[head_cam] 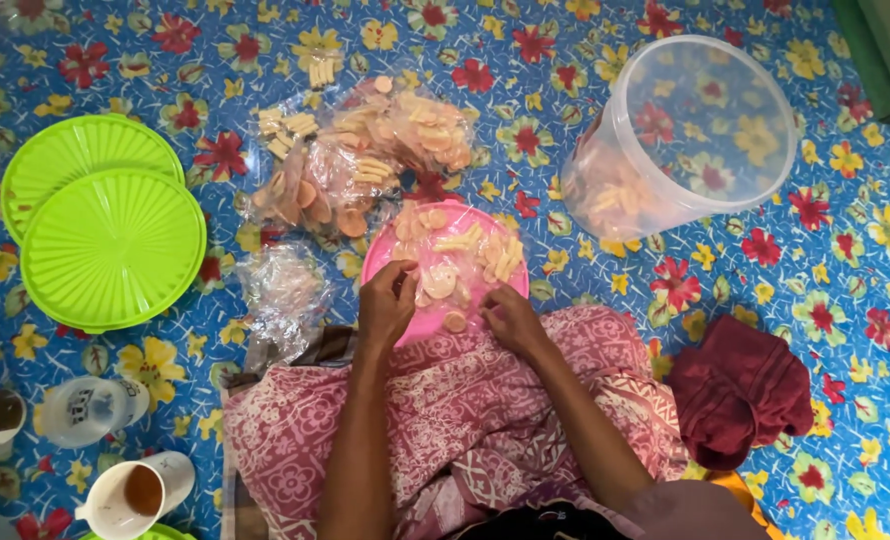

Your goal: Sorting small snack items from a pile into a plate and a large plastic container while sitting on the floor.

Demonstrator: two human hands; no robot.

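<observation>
A person sits on a floor covering (585,90) of glossy blue sheet printed all over with red and yellow flowers, which fills the whole view; a pink patterned cloth (465,400) drapes the lap at the bottom. The left hand (385,305) is curled, fingertips pinched on the edge of a clear plastic bag of crackers (460,262) that lies on a pink plate (385,258) just beyond the knees. The right hand (513,318) is loosely bent, its fingers resting on the near side of the same bag; whether it grips the plastic I cannot tell. Behind the plate sits a heap of filled clear bags (365,160) holding pale sticks and round orange crackers, and an empty crumpled bag (283,290) lies to the left of the plate. Farther left, two lime-green ribbed lids (105,230) overlap. To the upper right, a large clear plastic tub (680,135) lies on its side with some crackers inside. A dark red cloth (740,390) is bunched at the right of the lap. At lower left stand a white mug (135,490) with brown drink and a clear printed cup (90,408).
</observation>
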